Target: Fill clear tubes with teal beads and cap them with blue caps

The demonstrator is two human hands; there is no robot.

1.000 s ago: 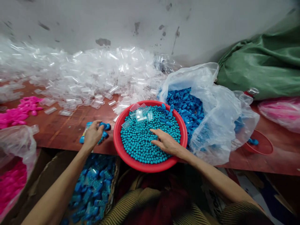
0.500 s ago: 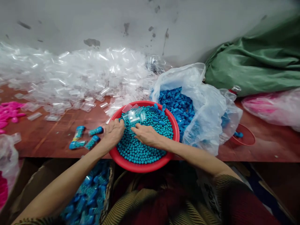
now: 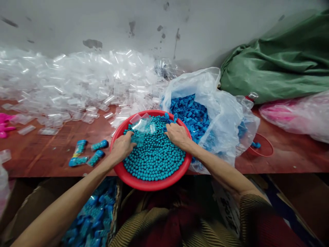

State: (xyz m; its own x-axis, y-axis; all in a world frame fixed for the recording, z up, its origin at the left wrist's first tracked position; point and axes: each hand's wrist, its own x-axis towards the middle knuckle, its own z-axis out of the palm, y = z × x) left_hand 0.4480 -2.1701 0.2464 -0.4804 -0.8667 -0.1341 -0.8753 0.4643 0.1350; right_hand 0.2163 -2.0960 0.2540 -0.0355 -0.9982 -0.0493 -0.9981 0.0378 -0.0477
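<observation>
A red basin point(image 3: 144, 183) full of small teal beads point(image 3: 154, 157) sits at the table's front edge. My left hand point(image 3: 121, 148) lies over its left side, fingers curled round a clear tube point(image 3: 140, 136) that dips into the beads. My right hand point(image 3: 178, 134) is at the basin's far right, fingers bent down onto loose blue caps point(image 3: 169, 118); what they pinch is hidden. More clear tubes point(image 3: 144, 124) lie at the back of the basin.
An open plastic bag of blue caps point(image 3: 192, 111) stands right of the basin. Three filled capped tubes point(image 3: 86, 152) lie to its left. A heap of clear tubes point(image 3: 77, 82) lines the wall. A box of filled tubes point(image 3: 92, 219) sits below. At right are a green sack point(image 3: 277, 61) and a small red dish point(image 3: 263, 149).
My left hand let go of the filled tubes on the table and moved into the basin, taking a clear tube. My right hand moved from the beads to the blue caps at the back.
</observation>
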